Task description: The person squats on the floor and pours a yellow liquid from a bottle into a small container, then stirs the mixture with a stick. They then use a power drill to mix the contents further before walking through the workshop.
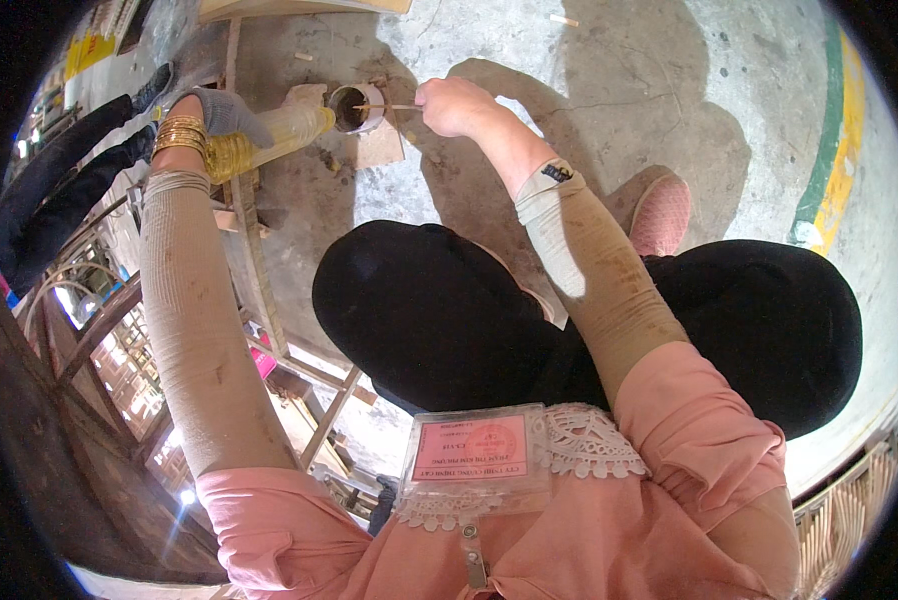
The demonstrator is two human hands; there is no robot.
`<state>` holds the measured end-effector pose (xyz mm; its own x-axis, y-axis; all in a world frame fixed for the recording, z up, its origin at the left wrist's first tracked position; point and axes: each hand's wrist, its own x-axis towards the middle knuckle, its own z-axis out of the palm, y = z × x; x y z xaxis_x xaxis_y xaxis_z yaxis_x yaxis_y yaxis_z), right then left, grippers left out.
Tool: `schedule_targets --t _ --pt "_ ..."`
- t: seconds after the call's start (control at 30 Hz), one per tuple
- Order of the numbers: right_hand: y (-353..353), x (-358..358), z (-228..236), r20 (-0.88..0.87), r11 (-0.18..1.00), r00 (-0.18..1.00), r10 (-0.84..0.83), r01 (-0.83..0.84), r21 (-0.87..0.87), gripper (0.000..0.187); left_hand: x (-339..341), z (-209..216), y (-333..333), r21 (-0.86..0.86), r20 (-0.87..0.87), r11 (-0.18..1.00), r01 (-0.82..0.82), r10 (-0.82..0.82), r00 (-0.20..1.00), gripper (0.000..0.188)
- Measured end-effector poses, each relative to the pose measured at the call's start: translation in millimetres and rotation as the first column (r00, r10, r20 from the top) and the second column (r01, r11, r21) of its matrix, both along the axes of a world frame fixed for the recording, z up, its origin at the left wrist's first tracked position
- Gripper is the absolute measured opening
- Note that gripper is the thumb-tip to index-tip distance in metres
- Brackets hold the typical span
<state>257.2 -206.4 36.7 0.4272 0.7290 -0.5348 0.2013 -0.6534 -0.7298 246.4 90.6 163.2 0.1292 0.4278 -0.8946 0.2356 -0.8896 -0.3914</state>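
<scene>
My left hand (231, 115), in a grey glove, is wrapped round a see-through yellow plastic bottle (294, 131). The bottle slants sideways, one end close to the rim of a small white can (375, 108). Dark material shows inside the can, though I cannot tell what it is. From the other side, my bare right hand (456, 107) pinches a thin wooden stick (399, 107), whose far tip reaches into the can. Under and beside the can lies a piece of brown cardboard (379, 147) on the concrete floor.
A wooden frame (252, 255) runs along my left, with stacked pieces beyond it. Another person's dark-clothed legs (69, 185) are at the far left. My black-clad knees (419, 310) are bent below the can. Green and yellow stripes (837, 150) mark the floor at right.
</scene>
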Motion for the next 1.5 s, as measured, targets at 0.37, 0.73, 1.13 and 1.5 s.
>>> schedule_targets --t 0.37,0.73,1.13,1.5 --pt "-2 0 -4 0.009 0.998 0.998 -0.056 0.056 0.017 0.027 10 14 -16 0.051 0.062 0.984 -0.169 0.166 0.984 0.06" --pt "-2 1 2 -0.001 1.0 1.0 -0.024 0.024 -0.018 0.027 14 24 -42 0.164 0.136 0.977 -0.134 0.112 0.984 0.051" --pt "2 -2 5 -0.012 0.999 1.0 0.013 -0.014 -0.037 0.037 10 20 -34 0.152 0.103 0.966 -0.208 0.194 0.976 0.057" --pt "-3 1 -3 -0.011 0.999 1.0 -0.002 0.001 -0.048 0.039 23 23 -64 0.255 0.121 0.958 -0.133 0.105 0.987 0.063"
